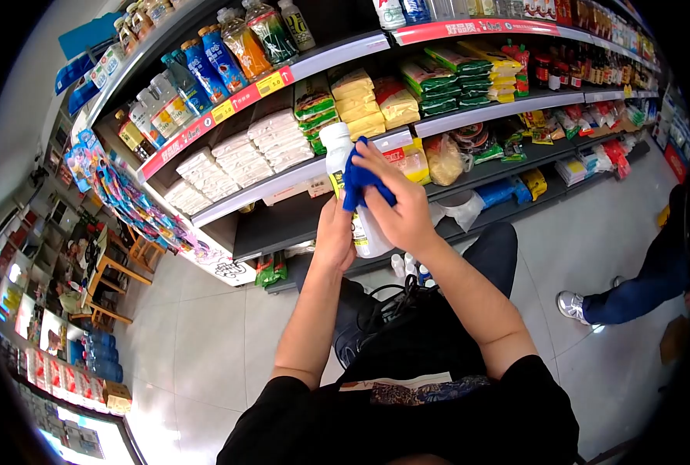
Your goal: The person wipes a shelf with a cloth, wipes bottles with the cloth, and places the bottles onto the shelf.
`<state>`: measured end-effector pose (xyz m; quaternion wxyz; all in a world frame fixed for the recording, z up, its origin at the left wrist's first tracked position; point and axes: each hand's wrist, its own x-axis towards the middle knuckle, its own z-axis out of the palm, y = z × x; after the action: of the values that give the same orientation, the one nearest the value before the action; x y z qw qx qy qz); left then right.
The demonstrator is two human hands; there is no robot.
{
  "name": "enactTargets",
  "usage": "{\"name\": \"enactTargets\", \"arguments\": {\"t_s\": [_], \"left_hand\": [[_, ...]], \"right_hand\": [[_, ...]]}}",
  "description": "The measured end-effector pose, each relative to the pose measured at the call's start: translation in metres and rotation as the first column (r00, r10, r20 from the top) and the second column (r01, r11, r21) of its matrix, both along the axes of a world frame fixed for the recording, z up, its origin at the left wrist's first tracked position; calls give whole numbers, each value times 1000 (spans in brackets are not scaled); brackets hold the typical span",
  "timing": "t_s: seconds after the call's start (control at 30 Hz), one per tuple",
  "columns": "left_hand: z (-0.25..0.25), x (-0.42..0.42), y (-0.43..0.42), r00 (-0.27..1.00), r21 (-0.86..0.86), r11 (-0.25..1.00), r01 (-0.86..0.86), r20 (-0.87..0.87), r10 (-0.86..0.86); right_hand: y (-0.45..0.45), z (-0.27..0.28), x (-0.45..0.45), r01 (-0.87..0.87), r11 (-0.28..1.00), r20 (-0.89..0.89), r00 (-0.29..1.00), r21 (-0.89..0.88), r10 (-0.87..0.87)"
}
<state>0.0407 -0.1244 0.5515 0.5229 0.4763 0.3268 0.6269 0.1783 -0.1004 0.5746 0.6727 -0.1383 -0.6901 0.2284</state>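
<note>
A white plastic bottle (pixel 369 236) with a white cap and a yellow-and-black label is held up in front of my chest, leaning slightly. My left hand (pixel 335 235) is wrapped round its lower left side. In my right hand (pixel 400 203) is a blue cloth (pixel 358 180), pressed against the upper part of the bottle. The cloth and fingers hide much of the label. Below the bottle, several small white bottles (pixel 408 266) stand low down by my knees, partly covered by my arm.
Shelves ahead carry drink bottles (pixel 222 58), white packets (pixel 277 139), yellow packets (pixel 358 101) and bagged goods (pixel 444 159). The lower shelf (pixel 275 225) is close to my left hand. Another person's leg (pixel 631 298) is at right. Hanging packets (pixel 120 186) line the shelf end.
</note>
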Motion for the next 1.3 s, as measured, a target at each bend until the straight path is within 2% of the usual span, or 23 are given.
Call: {"name": "enactTargets", "arguments": {"t_s": [0.07,0.13,0.23,0.33,0.37,0.47,0.5,0.53,0.6,0.63,0.73,0.8,0.93,0.97,1.07,1.1,1.2,1.3], "left_hand": [[9,3,-5,994,25,996,-89,-54,90],[30,13,-13,986,89,984,-153,-56,158],[17,-3,-5,987,46,987,-153,-33,155],[10,1,-2,982,35,983,-180,73,177],[11,7,-5,974,-7,979,-204,96,204],[-1,5,-4,986,4,993,-118,118,117],[7,11,-10,991,101,989,-105,92,96],[12,15,-15,994,129,986,-107,40,103],[19,23,-29,995,157,983,-97,43,91],[16,24,-29,995,198,978,-61,85,44],[17,26,-40,996,201,978,-61,79,46],[18,29,-38,992,178,976,-125,-6,128],[15,31,-28,987,181,971,-159,26,157],[17,33,-29,991,201,970,-137,41,131],[19,26,-27,983,232,962,-146,-75,167],[18,25,-28,985,222,964,-147,-53,163],[20,24,-26,989,209,967,-146,11,147],[19,26,-26,990,212,967,-138,15,138]], "right_hand": [[4,2,-5,-180,970,-155,976,-165,154],[7,0,-7,-187,957,-177,973,-221,149],[-4,-5,-9,-179,945,-163,977,-272,138],[-7,-19,-15,-36,987,-107,994,-157,20],[-5,-24,-13,-8,993,-27,1000,-119,5],[-22,-15,-8,-57,994,-128,991,-95,45],[-18,-24,-7,11,999,-76,997,47,-7],[-14,-22,-7,108,962,-102,991,250,-85],[-26,-14,3,208,893,-43,977,400,-208],[-33,-11,9,193,884,-35,980,426,-197],[-36,-11,15,171,860,-60,985,481,-162],[-28,-18,10,166,886,-127,984,433,-122],[-17,-23,6,146,900,-116,987,410,-107],[-15,-25,5,100,925,-122,991,366,-59],[-25,-25,3,30,985,-104,994,168,-12],[-25,-27,2,25,985,-114,994,170,-5],[-24,-27,3,144,936,-43,990,320,-137],[-15,-27,1,174,875,-100,985,451,-144]]}}
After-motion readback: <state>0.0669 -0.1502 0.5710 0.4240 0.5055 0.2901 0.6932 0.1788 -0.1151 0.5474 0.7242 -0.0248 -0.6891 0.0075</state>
